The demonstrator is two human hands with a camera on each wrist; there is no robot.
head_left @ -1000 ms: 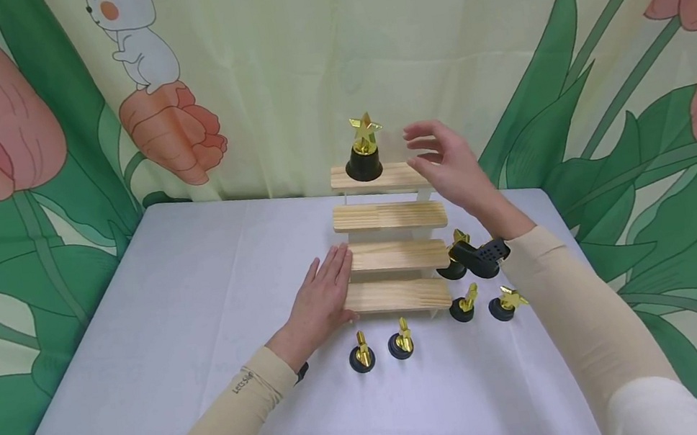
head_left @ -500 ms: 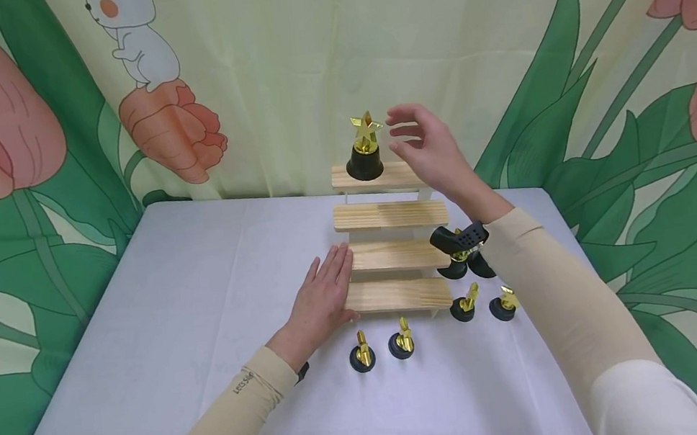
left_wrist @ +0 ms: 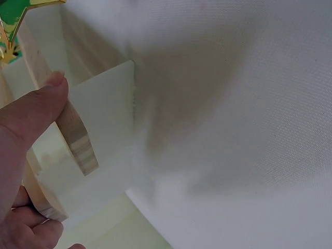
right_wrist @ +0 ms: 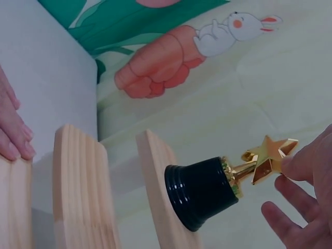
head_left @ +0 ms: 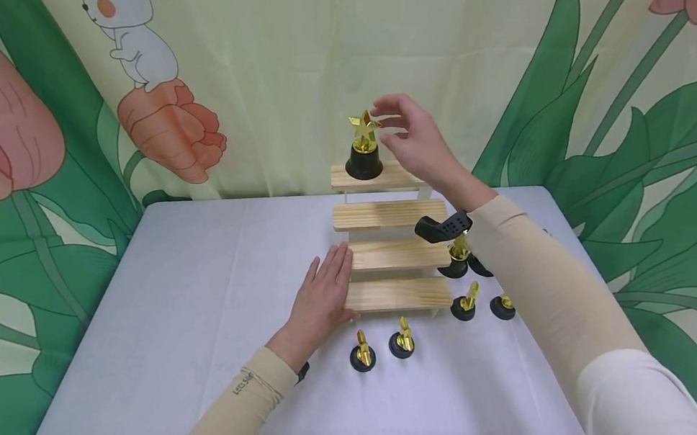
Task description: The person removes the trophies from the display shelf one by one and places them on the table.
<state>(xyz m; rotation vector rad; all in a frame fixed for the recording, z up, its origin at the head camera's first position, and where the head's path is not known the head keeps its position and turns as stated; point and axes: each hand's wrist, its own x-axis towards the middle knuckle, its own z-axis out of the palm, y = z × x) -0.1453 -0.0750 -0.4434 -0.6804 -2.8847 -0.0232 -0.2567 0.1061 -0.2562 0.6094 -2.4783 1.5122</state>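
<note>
A four-step wooden display stand (head_left: pixel 400 294) stands on a white-covered table. On the left part of its top step a trophy (head_left: pixel 364 162) with a gold star and black base stands upright. My right hand (head_left: pixel 419 140) is at the star's right side, fingers spread and slightly bent; in the right wrist view the thumb (right_wrist: pixel 306 163) overlaps a star point, and contact is hard to tell. My left hand (head_left: pixel 320 295) rests on the left ends of the lower two steps, fingers straight. In the left wrist view its thumb (left_wrist: pixel 44 106) presses a board's edge.
Two small star trophies stand in front of the stand, the nearer-left trophy (head_left: pixel 362 357) and another trophy (head_left: pixel 402 344). To its right are several more, including a trophy (head_left: pixel 463 306), some partly hidden by my right forearm. A printed curtain (head_left: pixel 268 97) hangs behind the table.
My right hand has moved left and slightly up, from apart on the right to the star on the top step. The left hand and the trophies have stayed in place.
</note>
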